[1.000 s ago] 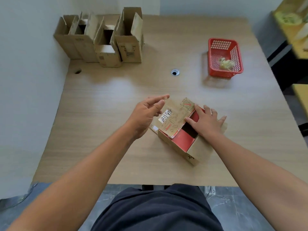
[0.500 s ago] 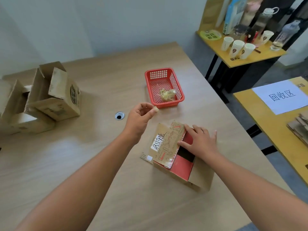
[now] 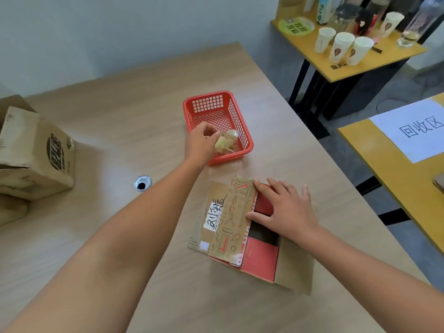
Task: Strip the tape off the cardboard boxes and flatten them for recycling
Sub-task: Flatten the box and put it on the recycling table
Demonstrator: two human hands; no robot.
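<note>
Currently, the small cardboard box is positioned on the near right part of the wooden table, with its printed brown flap folded open to the left and its red inner flaps exposed. A white label with handwriting is attached to the printed flap. The right hand is laid flat on top of the box, with the fingers straight and slightly spread; the thumb and forefinger are placed at the edge of the printed flap. The left hand is extended to the red basket, which is located on the table just beyond the box. The fingers of this hand are curled and bunched together, and their tips are set against a crumpled wad of tape lying in the near part of the basket. Whether a piece of tape is pinched between the fingertips cannot be determined. A round cable hole is located in the table to the left of the left forearm. A larger cardboard box is placed at the left edge of the table. Paper cups are arranged on a yellow side table at the far right, and a white sheet with printed characters is laid on a second yellow table at the right.
</note>
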